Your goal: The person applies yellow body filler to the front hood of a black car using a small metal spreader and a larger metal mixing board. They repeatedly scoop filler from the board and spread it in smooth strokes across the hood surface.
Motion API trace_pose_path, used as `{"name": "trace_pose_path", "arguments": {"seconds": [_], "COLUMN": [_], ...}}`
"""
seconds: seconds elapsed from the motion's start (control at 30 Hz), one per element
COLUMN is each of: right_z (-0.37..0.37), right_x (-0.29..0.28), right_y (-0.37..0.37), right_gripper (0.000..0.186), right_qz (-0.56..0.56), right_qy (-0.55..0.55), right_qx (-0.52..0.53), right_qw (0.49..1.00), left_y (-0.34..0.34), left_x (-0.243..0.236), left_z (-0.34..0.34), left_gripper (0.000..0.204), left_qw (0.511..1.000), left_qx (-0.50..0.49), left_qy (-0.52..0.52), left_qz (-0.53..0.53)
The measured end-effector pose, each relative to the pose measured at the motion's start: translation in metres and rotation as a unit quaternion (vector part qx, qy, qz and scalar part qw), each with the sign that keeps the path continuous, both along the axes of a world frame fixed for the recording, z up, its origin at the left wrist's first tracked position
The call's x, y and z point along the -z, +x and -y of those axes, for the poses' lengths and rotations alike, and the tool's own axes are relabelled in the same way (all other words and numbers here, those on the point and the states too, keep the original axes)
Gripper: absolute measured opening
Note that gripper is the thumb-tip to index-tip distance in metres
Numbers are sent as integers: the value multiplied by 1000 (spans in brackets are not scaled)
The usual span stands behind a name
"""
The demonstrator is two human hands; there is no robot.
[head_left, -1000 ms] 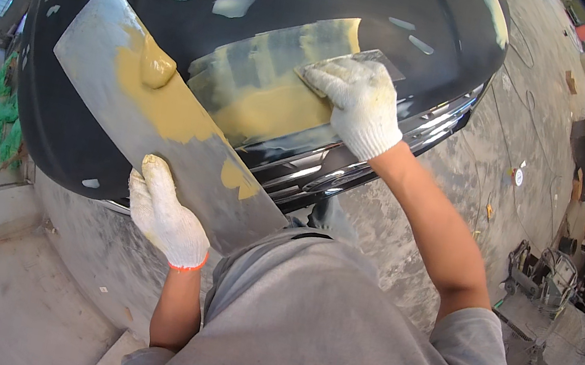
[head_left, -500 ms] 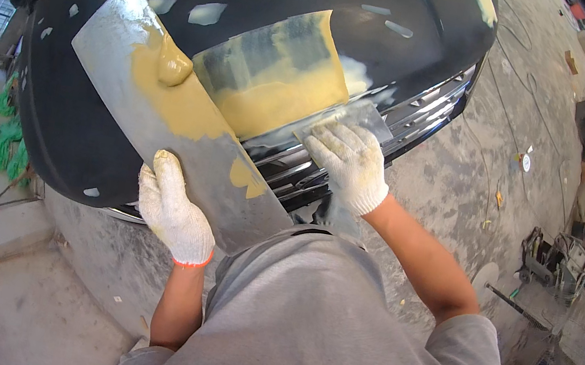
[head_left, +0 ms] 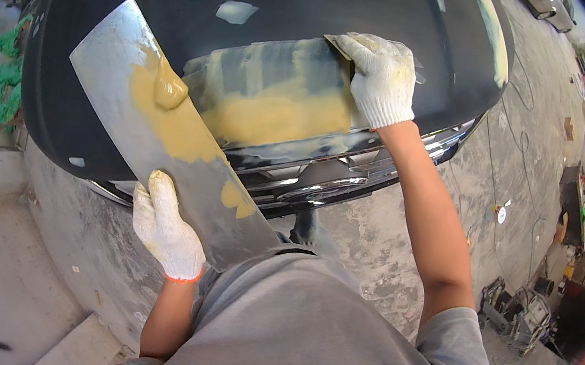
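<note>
Grey board [head_left: 192,183] lies clamped in left fingers [head_left: 163,196]; spreader [head_left: 339,48] juts past gripping right fingers [head_left: 373,54].

There are two gloves [head_left: 169,228] [head_left: 386,82], one long board [head_left: 215,208], one spreader [head_left: 339,45], one putty lump [head_left: 169,90], one hood [head_left: 306,11].

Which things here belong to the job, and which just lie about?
In use:
Long grey metal board bearing tan paste, in the white-gloved left hand
Thin flat spreader, in the white-gloved right hand
Black car hood with tan smeared patch

Lying about:
Crumpled green bundles, far left
Small white round object on grey concrete floor
Grey metal machinery, far right
</note>
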State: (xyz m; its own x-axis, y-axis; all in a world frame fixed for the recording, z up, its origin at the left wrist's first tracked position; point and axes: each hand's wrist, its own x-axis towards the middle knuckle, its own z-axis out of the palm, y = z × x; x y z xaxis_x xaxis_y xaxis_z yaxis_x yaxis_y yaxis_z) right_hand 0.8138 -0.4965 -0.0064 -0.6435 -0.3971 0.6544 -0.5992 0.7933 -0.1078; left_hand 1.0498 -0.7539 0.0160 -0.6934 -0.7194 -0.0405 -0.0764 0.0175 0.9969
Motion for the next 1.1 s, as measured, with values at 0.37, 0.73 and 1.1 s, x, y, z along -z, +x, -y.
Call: {"name": "trace_pose_path", "arguments": {"seconds": [0.37, 0.73, 1.1], "right_z": [-8, -29, -52], "right_x": [6, 56, 18], "right_y": [50, 133, 77], "right_gripper": [46, 50, 43], "right_qz": [77, 78, 55], "right_qy": [9, -19, -63], "right_qx": [-36, -37, 14], "right_qw": [996, 996, 996], "left_y": [-10, -23, -15], "left_x": [4, -6, -5], "left_z": [-4, -23, -36], "left_gripper": [36, 35, 34], "left_qw": [999, 997, 996], "left_qx": [35, 70, 59], "left_qy": [-1, -30, -54], "left_qz": [-6, -9, -30]}}
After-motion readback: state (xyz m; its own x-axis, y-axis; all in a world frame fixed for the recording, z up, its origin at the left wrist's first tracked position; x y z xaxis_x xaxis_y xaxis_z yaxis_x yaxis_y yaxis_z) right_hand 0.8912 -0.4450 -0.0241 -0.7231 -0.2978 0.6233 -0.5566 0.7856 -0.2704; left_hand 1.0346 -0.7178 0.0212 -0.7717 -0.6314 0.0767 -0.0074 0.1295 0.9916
